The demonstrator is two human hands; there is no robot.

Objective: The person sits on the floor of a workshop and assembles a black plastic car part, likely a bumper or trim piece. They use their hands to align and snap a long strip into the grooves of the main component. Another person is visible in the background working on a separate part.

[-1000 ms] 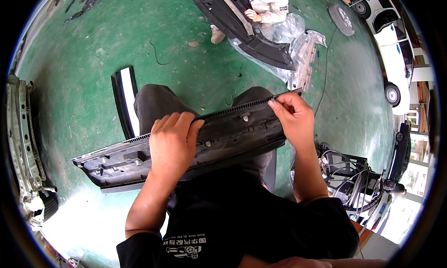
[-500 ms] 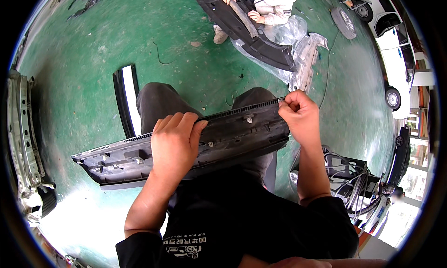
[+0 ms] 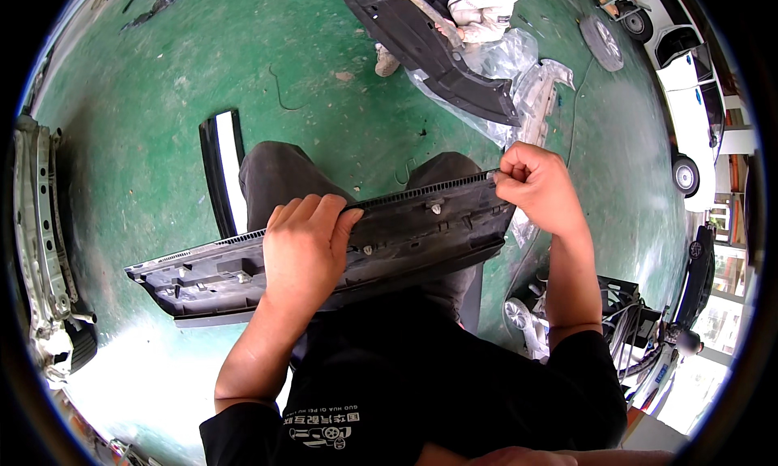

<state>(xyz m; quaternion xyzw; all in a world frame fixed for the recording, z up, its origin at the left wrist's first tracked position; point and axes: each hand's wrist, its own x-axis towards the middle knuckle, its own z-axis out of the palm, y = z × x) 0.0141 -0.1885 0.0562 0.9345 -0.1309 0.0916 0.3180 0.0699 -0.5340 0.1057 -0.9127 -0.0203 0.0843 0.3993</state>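
Note:
A long black plastic car trim panel (image 3: 389,235) lies tilted across my lap, its ribbed inner side up. White clips (image 3: 436,209) stick out of it, and a toothed strip runs along its far edge. My left hand (image 3: 306,243) is closed over that edge left of the middle, thumb on the inner face. At the panel's right end my right hand (image 3: 535,182) pinches the far corner between thumb and curled fingers. A small pale bit shows by the thumb tip; what it is I cannot tell.
A black-and-white strip-shaped part (image 3: 223,170) lies beside my left knee. Ahead, another person handles a large black curved panel (image 3: 442,65) near clear plastic sheeting (image 3: 498,57). A metal frame (image 3: 44,239) stands at far left, a loose wheel (image 3: 601,43) and white car (image 3: 689,101) at right.
My right hand has shifted a little right and farther away along the panel's end, its forearm swinging outward. My left hand and the panel stay nearly still. The other person's hands have moved.

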